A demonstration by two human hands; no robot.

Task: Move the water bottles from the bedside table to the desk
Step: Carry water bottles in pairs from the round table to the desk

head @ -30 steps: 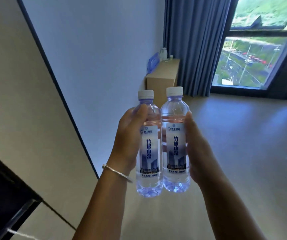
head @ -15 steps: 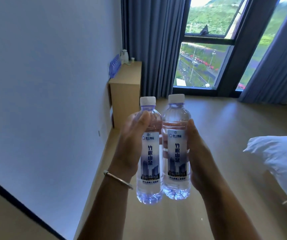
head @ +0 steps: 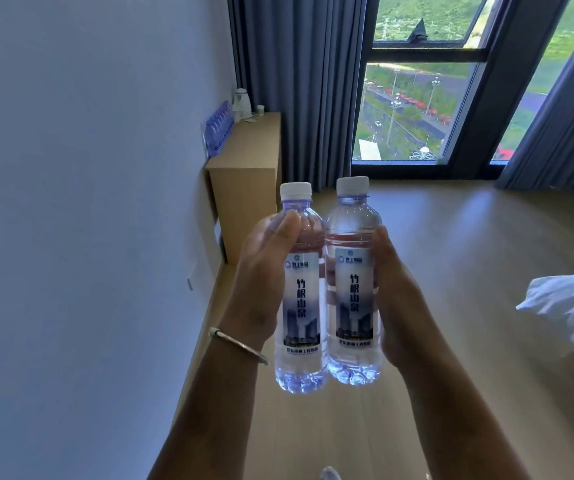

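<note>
I carry two clear water bottles with white caps and blue-grey labels, upright and side by side in front of me. My left hand (head: 261, 275) grips the left bottle (head: 301, 306) with the thumb across its shoulder. My right hand (head: 396, 299) holds the right bottle (head: 354, 292) from its right side. The two bottles touch each other. Ahead on the left, a light wooden desk (head: 247, 157) stands against the wall.
On the desk stands a row of several water bottles (head: 219, 128), a white kettle (head: 241, 102) and a small cup (head: 260, 109). Grey curtains (head: 296, 81) and a large window (head: 417, 98) lie beyond. A white pillow (head: 573, 313) shows at right. Wooden floor (head: 469, 244) stretches between.
The view has swung right along the wall and the desk has come nearer. Both hands keep the same hold on the bottles.
</note>
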